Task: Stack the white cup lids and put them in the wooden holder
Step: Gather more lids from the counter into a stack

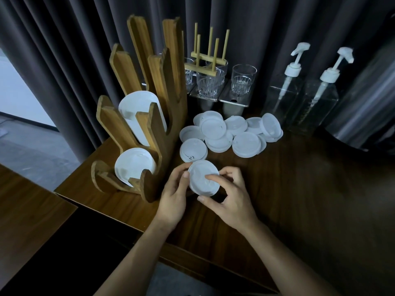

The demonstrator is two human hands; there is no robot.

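Centre front: one white lid (204, 178), or a thin stack of them, I cannot tell which, held just above the bench (299, 189) between both hands. The left hand (174, 197) has its fingers curled round the lid's left edge, with the thumb tip on the upper rim. The right hand (230, 201) lays its forefinger across the lid's top face and sets its thumb against the near rim, the other fingers curled at the right edge. Just beyond the hands: loose lids (245, 144), a scattered heap of white discs overlapping on the bench, the nearest one lying just beside the held lid. Left: wooden holder (162, 116), an upright slatted stand with stepped slots, standing on the bench close to the left hand. Its lowest slot carries a leaning stack of lids (134, 165), and the slot above it a taller white stack (139, 107). Rear: clear tumblers (243, 80) on metal trays (233, 100), with a small peg rack (210, 52) set among them. Rear right: two clear pump bottles (284, 97) with white heads, side by side. Backdrop: dark pleated curtain (64, 50).
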